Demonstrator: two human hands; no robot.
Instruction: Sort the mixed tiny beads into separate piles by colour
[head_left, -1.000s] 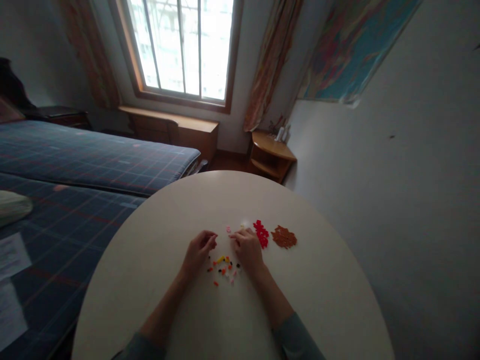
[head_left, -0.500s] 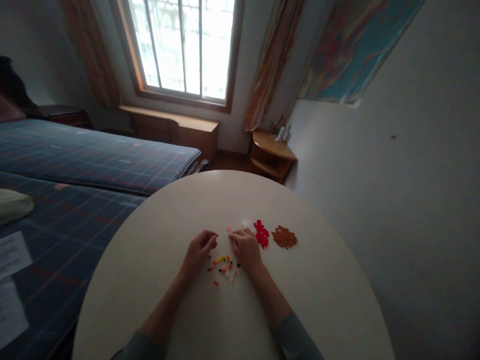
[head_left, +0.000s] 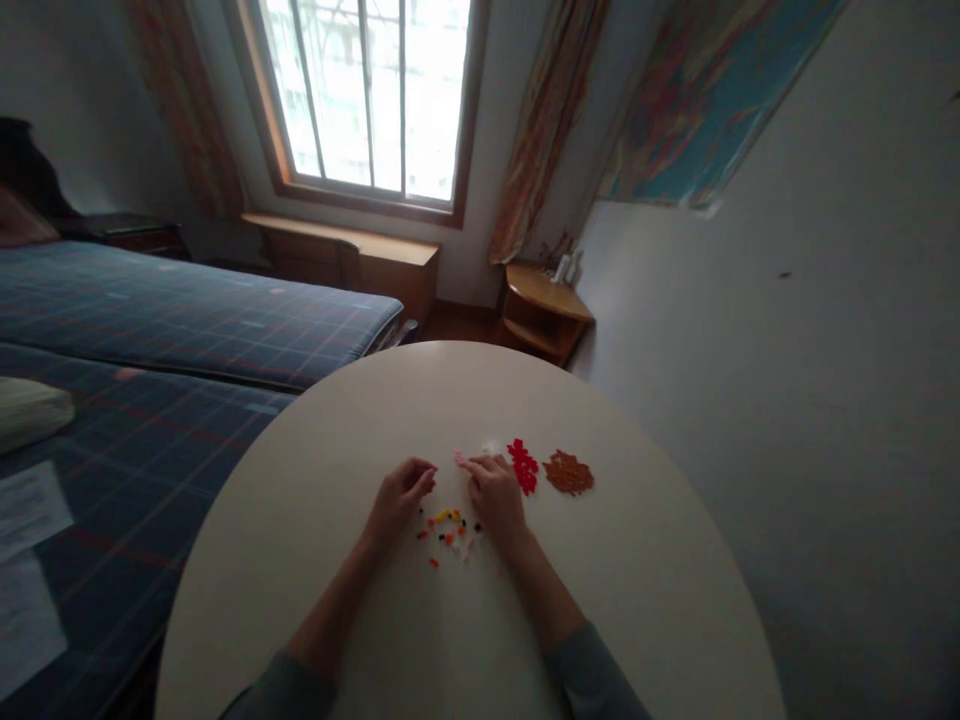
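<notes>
My left hand (head_left: 399, 500) rests above the round table, thumb and fingers pinched together. Whatever it holds is too small to make out, though a reddish speck shows at the fingertips. My right hand (head_left: 496, 495) lies palm down on the table with its fingers stretched to the left. Its fingertips reach a little group of pink pieces (head_left: 458, 457). Between my wrists lie several loose small pieces (head_left: 450, 538) in orange, black, white and pale pink, with a yellow piece (head_left: 444, 516) among them. Right of my right hand sits a pile of red pieces (head_left: 523, 468).
A brown pile of small pieces (head_left: 568, 473) lies at the right on the cream round table (head_left: 450, 385). Beds with plaid mattresses (head_left: 187, 305) stand to the left, papers (head_left: 30, 510) on the near one. A corner shelf (head_left: 547, 290) is beyond the table.
My right hand has shifted very slightly, its fingertips still by the pink pieces. My left hand keeps its pinch in about the same place. The view has moved a little.
</notes>
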